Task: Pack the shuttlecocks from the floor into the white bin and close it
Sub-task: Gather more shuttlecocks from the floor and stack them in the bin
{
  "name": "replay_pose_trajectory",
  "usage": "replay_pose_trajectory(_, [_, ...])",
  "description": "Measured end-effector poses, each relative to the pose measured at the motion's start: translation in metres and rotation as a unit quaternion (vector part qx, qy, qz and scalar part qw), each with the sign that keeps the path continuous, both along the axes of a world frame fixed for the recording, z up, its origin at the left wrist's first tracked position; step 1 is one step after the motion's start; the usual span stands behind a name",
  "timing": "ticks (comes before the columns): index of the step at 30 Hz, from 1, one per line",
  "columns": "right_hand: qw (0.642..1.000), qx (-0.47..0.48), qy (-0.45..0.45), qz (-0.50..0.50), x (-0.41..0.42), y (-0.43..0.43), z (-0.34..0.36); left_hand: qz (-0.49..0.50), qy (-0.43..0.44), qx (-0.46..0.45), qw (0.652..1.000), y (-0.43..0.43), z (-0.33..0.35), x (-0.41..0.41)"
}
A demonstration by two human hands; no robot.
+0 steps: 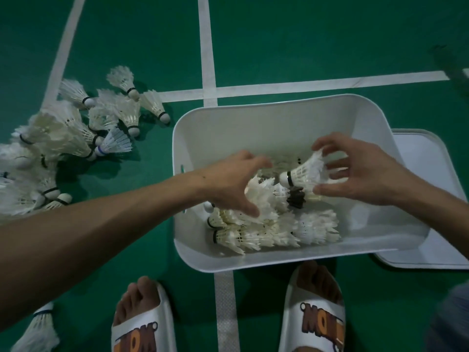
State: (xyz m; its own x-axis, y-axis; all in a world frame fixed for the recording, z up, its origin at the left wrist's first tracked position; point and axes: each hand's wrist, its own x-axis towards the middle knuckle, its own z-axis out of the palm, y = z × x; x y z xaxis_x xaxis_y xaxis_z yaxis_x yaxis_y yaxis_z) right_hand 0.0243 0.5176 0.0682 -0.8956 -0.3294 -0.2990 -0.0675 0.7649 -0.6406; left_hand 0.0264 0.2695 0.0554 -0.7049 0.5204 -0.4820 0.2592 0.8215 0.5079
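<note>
Green court floor (127, 34) with white lines (206, 47), white bin (253, 107), right grip (365, 174) holding shuttlecock (304, 174), left grip (228, 181) splayed, empty

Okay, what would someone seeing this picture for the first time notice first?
Two hands work over the open white bin in the middle: the right hand holds a shuttlecock by its feathers, the left hand is spread above the packed shuttlecocks. To the left, a loose heap of shuttlecocks lies on the green floor; the lid lies to the right of the bin.
</note>
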Motion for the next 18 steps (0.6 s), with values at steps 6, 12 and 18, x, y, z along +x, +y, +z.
replay_pose_trajectory(6, [0.996, 0.067, -0.022, 0.053, 0.018, -0.018, -0.006, -0.108, -0.001, -0.064, 0.992, 0.004, -0.017, 0.008])
replay_pose_trajectory(12, [0.993, 0.086, -0.039, 0.074, 0.026, -0.053, -0.02, -0.098, 0.0, -0.033, 0.995, -0.001, -0.018, 0.006])
replay_pose_trajectory(18, [0.987, 0.101, -0.088, 0.093, 0.021, -0.046, -0.022, -0.103, 0.004, -0.039, 0.994, 0.001, -0.016, 0.009])
